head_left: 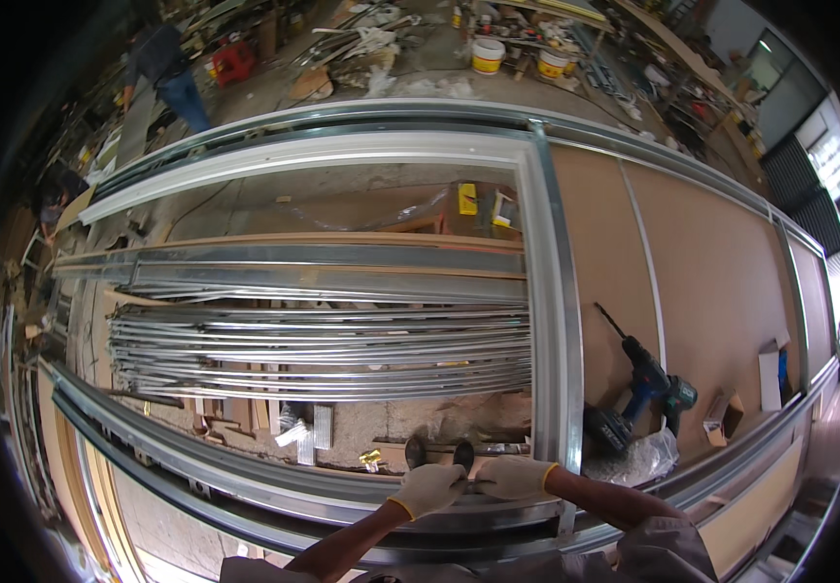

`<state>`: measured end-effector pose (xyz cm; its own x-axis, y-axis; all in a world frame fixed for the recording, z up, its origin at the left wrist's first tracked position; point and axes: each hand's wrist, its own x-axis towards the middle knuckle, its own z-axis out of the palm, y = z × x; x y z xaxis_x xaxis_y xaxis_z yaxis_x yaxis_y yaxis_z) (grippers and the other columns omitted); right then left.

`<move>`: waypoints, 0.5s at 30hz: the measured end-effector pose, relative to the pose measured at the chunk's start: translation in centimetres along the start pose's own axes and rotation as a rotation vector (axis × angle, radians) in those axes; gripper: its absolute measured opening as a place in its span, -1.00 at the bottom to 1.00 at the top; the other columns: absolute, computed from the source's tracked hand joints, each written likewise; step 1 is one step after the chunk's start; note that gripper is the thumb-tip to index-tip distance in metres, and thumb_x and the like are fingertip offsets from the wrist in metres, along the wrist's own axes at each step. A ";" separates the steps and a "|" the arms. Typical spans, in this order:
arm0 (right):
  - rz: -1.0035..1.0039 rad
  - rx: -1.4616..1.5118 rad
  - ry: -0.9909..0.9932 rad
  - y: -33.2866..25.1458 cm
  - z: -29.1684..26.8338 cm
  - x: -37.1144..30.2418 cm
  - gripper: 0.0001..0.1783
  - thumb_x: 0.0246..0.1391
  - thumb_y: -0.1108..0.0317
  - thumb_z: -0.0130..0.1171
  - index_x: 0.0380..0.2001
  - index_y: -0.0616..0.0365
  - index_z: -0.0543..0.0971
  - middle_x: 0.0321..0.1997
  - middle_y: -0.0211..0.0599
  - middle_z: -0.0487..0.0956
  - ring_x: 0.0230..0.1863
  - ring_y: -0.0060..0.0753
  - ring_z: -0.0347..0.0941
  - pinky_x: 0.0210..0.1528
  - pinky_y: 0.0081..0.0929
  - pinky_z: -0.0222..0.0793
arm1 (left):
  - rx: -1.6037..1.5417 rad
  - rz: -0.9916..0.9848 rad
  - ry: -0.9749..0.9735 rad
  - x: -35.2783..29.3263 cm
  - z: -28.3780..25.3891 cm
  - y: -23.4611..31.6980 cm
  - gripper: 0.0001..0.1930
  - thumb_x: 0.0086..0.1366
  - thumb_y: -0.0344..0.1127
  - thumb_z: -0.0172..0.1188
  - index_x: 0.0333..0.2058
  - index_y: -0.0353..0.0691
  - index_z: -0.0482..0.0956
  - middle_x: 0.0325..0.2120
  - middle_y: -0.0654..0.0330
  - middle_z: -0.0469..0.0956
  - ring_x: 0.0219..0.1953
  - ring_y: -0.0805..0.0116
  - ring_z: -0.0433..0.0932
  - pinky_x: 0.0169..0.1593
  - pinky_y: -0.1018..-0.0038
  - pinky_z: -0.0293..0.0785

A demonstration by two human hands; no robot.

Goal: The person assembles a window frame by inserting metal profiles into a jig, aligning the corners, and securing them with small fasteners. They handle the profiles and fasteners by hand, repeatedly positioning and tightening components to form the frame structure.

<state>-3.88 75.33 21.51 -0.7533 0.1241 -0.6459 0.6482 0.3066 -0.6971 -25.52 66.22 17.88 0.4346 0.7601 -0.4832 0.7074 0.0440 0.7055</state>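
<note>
My left hand (429, 489) and my right hand (512, 477) wear off-white work gloves with yellow cuffs. They meet fingertip to fingertip over the near rail (342, 492) of a large metal frame. The fingers of both look curled in and closed; anything between them is too small or hidden to make out. To the right of my right hand, a cordless drill (641, 374) with a long bit lies on a brown board (721, 253) set in the frame. A teal-and-black power tool (679, 394) rests against it. Clear plastic wrap (645, 459) is crumpled beside them.
A bundle of thin metal bars (323, 345) lies across the frame's opening, with wider metal profiles (342, 257) behind. Small open cardboard boxes (723, 418) sit at the right. Across the frame are buckets (487, 56), a red stool (233, 61), scrap heaps and another person (162, 68).
</note>
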 end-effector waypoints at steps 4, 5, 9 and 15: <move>-0.193 -0.045 0.118 3.3 2.4 1.4 -0.65 0.31 0.21 0.06 -0.24 0.27 0.68 -0.27 0.14 0.69 -0.14 0.23 0.64 0.00 0.01 0.51 | 0.064 0.001 -0.020 0.6 0.1 0.9 -0.73 0.44 -0.06 0.14 -0.15 -0.12 0.65 -0.34 0.02 0.74 -0.25 -0.14 0.71 -0.17 -0.04 0.59; -0.159 -0.106 0.056 3.1 1.7 1.5 -0.65 0.29 0.19 0.08 -0.16 0.24 0.71 -0.24 0.10 0.71 -0.16 0.20 0.65 -0.04 0.00 0.53 | 0.057 0.016 -0.004 0.9 0.4 0.9 -0.73 0.44 -0.07 0.14 -0.16 -0.13 0.65 -0.34 0.02 0.73 -0.26 -0.14 0.71 -0.17 -0.04 0.59; -0.014 -0.029 -0.100 0.3 -2.6 0.8 -0.58 0.17 0.18 0.17 0.00 0.13 0.72 -0.20 0.05 0.73 -0.17 0.09 0.68 -0.05 -0.06 0.56 | 0.084 0.028 0.011 1.1 0.3 0.4 -0.74 0.43 -0.08 0.15 -0.14 -0.11 0.65 -0.35 0.02 0.73 -0.26 -0.14 0.71 -0.17 -0.05 0.59; -0.139 -0.023 0.043 5.1 0.4 2.2 -0.59 0.10 0.19 0.33 -0.01 0.11 0.73 -0.10 -0.02 0.73 -0.09 0.02 0.66 0.02 -0.15 0.53 | -0.022 0.025 0.075 0.6 -0.9 0.6 -0.74 0.39 -0.08 0.16 -0.10 -0.06 0.66 -0.35 -0.05 0.71 -0.25 -0.19 0.70 -0.16 -0.07 0.58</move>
<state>-2.17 76.78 16.45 -0.8398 0.1193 -0.5297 0.5353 0.3451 -0.7709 -25.35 67.33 18.48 0.4089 0.8073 -0.4256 0.6839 0.0377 0.7286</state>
